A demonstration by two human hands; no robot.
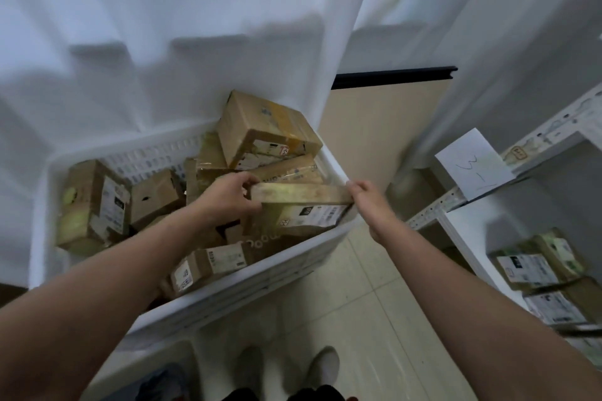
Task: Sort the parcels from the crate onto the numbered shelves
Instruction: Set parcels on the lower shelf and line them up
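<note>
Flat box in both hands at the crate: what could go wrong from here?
1. The left hand and right hand grip the flat box only at its ends, so it might slip back into the crate or onto the floor.
2. The large box sits tilted high in the crate just behind; lifting the flat box could knock it loose.

White drape, beige board, tiled floor
Drape beyond the grip; board (dark-capped) up-right of it; floor below.
</note>
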